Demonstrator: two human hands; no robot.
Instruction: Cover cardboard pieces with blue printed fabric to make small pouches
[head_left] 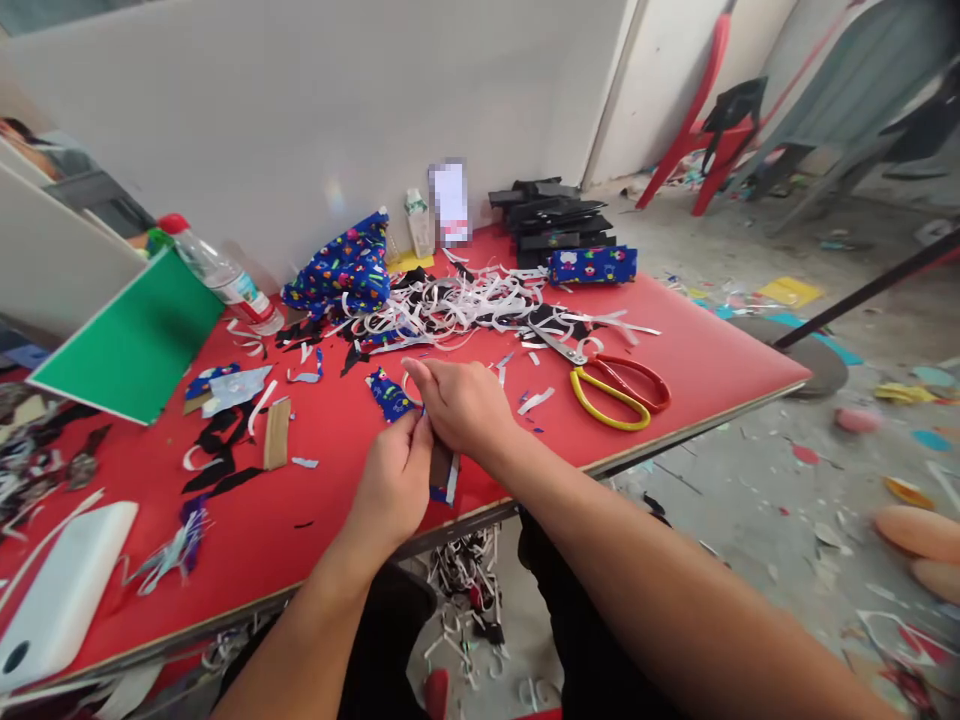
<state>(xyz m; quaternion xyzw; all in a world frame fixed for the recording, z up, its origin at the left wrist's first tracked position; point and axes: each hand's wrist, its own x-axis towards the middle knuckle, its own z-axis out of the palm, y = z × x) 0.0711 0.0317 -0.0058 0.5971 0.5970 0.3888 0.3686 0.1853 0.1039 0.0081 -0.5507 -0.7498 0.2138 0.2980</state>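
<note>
both hands meet at the near edge of the red tabletop [675, 360]: the left hand [394, 480] and right hand [461, 405] pinch a small dark strip with blue patterned fabric [442, 475]. it looks light, thin and floppy, best pinched at its ends. yellow-and-red-handled scissors [611, 385] lie just right.

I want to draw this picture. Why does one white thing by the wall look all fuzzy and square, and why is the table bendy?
In the head view, the white card is pixelated on purpose; the red table edge bows from wide-lens distortion; lighting is soft daylight, with faint shadows under the scissors.
</note>
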